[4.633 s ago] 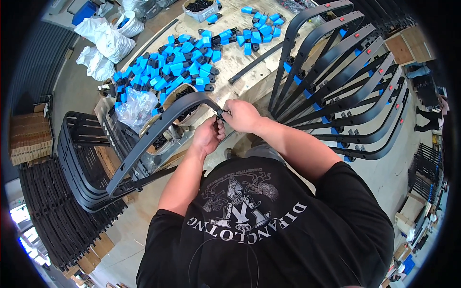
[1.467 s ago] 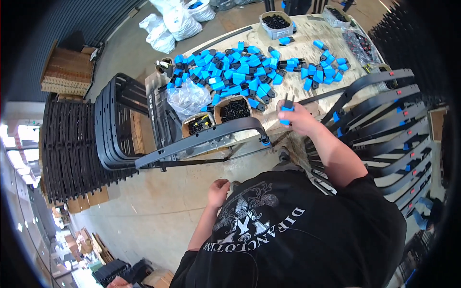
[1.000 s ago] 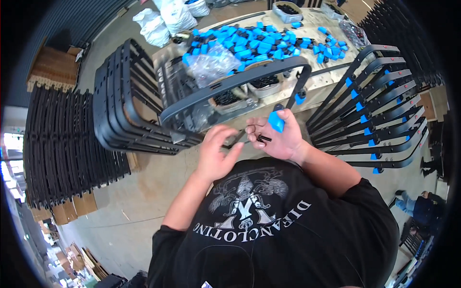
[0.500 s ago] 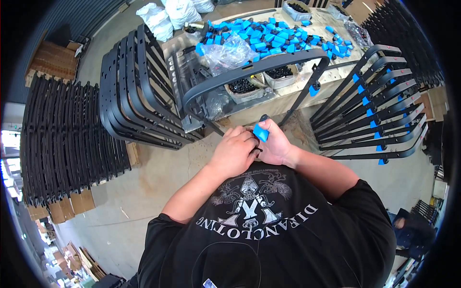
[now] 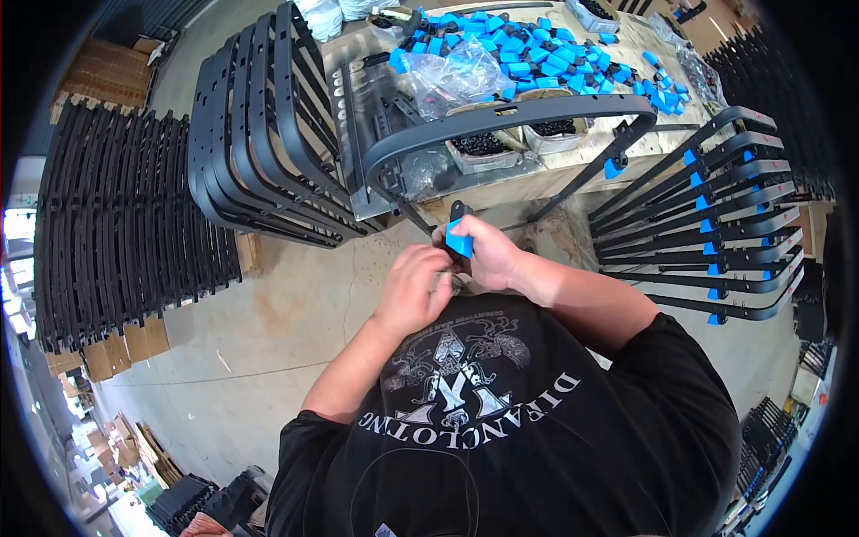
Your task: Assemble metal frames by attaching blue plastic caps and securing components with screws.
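Note:
My right hand is closed around a small blue-and-black piece, with the thumb along its upper side and a black tab sticking up. Close against it on the left, my left hand has its fingers curled in toward the lower end of that piece. What the left fingertips pinch is hidden between the hands. Just beyond both hands stands a black bent-tube frame, arching in front of the workbench. A similar blue piece is fixed to its right leg.
The workbench carries a heap of blue-and-black pieces, a clear plastic bag and boxes of small black parts. Black frames stand at the left, others with blue pieces at the right. A tall stack rises farther left.
Both hands have shifted slightly left with the blue piece, which has turned more upright. My left hand has drawn back a little and its thumb now shows. The view has tilted.

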A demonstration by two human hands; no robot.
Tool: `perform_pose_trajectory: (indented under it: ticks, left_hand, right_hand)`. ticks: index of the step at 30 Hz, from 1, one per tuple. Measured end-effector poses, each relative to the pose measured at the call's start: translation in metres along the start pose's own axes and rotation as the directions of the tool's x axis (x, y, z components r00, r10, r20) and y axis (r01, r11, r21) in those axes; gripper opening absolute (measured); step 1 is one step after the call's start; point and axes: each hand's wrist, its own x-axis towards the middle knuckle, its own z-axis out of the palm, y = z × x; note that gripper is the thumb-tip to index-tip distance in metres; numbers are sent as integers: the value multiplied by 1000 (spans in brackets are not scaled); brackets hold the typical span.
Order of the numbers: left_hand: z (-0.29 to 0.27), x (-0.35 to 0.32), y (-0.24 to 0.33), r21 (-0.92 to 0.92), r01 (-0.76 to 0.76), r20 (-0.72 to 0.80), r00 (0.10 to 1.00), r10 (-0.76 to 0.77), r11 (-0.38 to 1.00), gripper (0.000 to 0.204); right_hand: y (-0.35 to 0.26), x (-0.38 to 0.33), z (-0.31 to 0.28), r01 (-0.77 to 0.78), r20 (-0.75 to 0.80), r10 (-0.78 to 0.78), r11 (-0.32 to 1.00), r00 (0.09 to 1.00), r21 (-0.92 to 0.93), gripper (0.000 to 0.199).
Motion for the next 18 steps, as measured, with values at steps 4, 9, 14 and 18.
perform_pose_trajectory:
  ticks: [4,9,14,18]
  left_hand:
    - [9,-52,-37,-707,527,-38,638,-769,472,11]
    - [3,-59,-120,-812,567,104,374,-922,139,14]
    - [7,-42,-147,-869,494,147,328,-933,36,11]
    - [11,-36,-149,-819,562,113,348,-931,111,10]
  right_hand:
    - [4,36,7,-53,-184,-87,763,979,-644,33]
    - [23,84,19,-49,-139,-210,383,968,-923,52]
    - [26,102,24,-84,-153,-213,301,965,-950,66]
    - [21,104,25,-130,-205,-196,340,959,-931,68]
